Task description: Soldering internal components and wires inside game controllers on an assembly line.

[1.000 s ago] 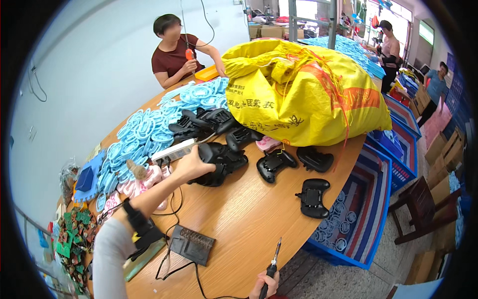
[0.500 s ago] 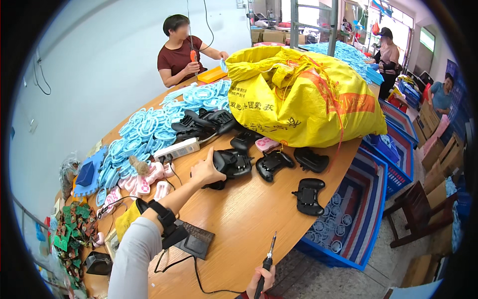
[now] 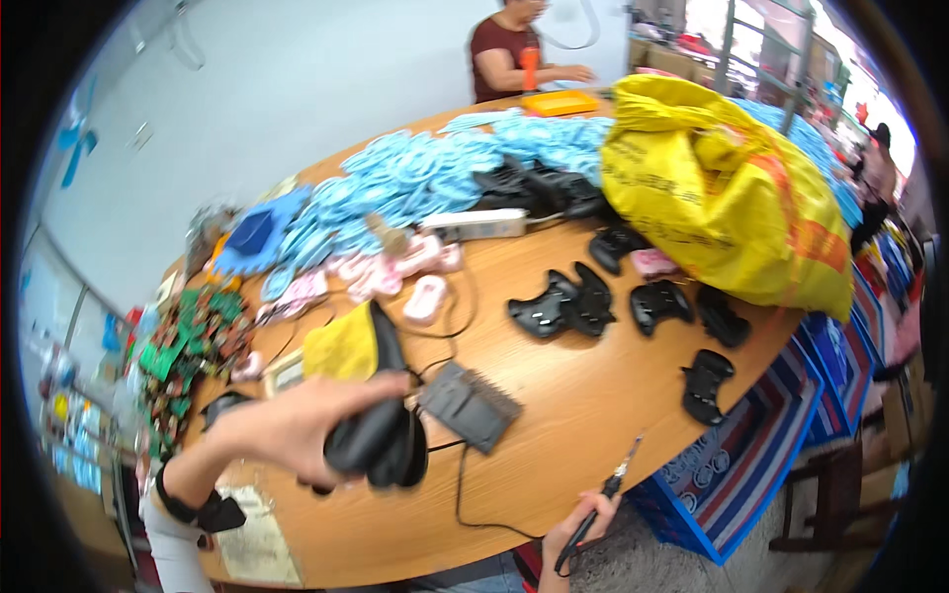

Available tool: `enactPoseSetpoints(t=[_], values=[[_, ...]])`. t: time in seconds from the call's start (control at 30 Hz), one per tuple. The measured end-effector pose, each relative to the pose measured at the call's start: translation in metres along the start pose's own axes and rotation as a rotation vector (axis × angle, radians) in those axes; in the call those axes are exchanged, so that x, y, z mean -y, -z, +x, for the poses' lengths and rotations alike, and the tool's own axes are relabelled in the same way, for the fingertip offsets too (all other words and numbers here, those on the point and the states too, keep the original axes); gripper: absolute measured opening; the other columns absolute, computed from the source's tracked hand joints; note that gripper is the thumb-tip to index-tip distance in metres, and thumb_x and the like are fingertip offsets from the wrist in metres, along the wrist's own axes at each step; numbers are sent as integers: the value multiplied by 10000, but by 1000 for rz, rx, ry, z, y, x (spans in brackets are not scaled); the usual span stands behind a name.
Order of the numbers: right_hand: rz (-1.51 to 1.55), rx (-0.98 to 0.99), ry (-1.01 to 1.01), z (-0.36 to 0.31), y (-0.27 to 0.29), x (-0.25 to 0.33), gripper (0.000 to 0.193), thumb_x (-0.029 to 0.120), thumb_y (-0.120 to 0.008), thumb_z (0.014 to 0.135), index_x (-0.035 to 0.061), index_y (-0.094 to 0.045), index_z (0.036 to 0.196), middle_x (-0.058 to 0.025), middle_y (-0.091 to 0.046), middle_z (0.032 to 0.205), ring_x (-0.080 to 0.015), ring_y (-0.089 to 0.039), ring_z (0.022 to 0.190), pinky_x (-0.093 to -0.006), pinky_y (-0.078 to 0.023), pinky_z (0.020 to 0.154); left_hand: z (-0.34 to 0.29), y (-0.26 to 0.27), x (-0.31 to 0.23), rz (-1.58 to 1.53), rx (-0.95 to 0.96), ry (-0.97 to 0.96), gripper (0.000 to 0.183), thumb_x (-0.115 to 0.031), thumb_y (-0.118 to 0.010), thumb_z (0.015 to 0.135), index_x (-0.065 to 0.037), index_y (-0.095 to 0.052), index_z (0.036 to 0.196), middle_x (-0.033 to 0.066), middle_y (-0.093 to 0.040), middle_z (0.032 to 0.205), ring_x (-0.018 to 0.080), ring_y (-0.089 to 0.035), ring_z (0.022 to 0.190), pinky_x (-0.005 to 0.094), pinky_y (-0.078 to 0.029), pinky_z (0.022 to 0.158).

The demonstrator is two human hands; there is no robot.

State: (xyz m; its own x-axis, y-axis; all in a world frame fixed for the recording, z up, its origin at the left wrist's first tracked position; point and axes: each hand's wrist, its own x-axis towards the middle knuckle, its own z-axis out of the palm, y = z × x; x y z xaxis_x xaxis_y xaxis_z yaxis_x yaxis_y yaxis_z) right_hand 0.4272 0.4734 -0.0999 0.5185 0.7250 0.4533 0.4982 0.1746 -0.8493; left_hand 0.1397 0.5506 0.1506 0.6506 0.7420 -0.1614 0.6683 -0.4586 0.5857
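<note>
My left hand [image 3: 287, 425], smeared by motion, grips a black game controller [image 3: 381, 445] above the near left part of the table. At the front edge my right hand [image 3: 583, 519] is wrapped round the dark handle of a soldering iron [image 3: 611, 486], its metal tip pointing up and away. Between my hands lies a dark flat block with a ridged edge [image 3: 470, 407]. Several black game controllers [image 3: 542, 308] rest on the wooden table [image 3: 563, 410] further off; two of them touch. Left of the block is a yellow piece [image 3: 341, 343] with a dark edge.
A large yellow sack [image 3: 732, 188] stands at the far right. Light-blue plastic parts [image 3: 405, 173] are heaped at the back, with pink pieces [image 3: 371, 275] before them. Green circuit boards [image 3: 193, 341] lie left. A power strip [image 3: 476, 224] trails cords. Blue crates [image 3: 736, 474] stand right; co-workers are beyond.
My left hand has lifted a controller from among the others and brought it nearer, to the left. The view has turned left. My right hand still holds the soldering iron.
</note>
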Motion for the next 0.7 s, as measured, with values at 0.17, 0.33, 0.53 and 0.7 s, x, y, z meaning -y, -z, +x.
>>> enactPoseSetpoints(t=[0.17, 0.33, 0.53, 0.7], values=[[-26, 17, -31, -3, -9, 6, 149, 142, -424, 931, 43, -453, 823, -78, -490, 741, -250, -507, 778, -532, -208, 1060, -122, -98, 8, 437, -71, 427, 857, -332, -707, 605, -160, -355, 1366, 149, -524, 906, 305, -557, 770, 375, -410, 723], [81, 11, 30, -6, -16, 8, 188, 159, -406, 955, 26, -434, 824, -83, -438, 783, -197, -443, 750, -317, -366, 702, -156, -142, 36, 362, -408, 556, 1046, -524, -770, 564, -58, -300, 1374, 194, -507, 1138, 343, -513, 1036, 416, -374, 885], [92, -54, -4, 0, -8, 11, 196, 156, -415, 953, 24, -425, 808, -71, -424, 768, -188, -438, 740, -315, -365, 706, -222, -156, 46, 237, -579, 834, 1116, -467, -806, 538, -46, -235, 1399, 205, -497, 1134, 364, -502, 1029, 442, -369, 906], [87, -43, 132, -6, -21, -4, 153, 130, -465, 922, 19, -453, 818, -112, -439, 770, -242, -458, 738, -365, -383, 727, -221, -119, 37, 227, -577, 680, 779, -337, -772, 655, -35, -431, 1287, 192, -510, 1163, 355, -496, 1076, 395, -400, 919]])
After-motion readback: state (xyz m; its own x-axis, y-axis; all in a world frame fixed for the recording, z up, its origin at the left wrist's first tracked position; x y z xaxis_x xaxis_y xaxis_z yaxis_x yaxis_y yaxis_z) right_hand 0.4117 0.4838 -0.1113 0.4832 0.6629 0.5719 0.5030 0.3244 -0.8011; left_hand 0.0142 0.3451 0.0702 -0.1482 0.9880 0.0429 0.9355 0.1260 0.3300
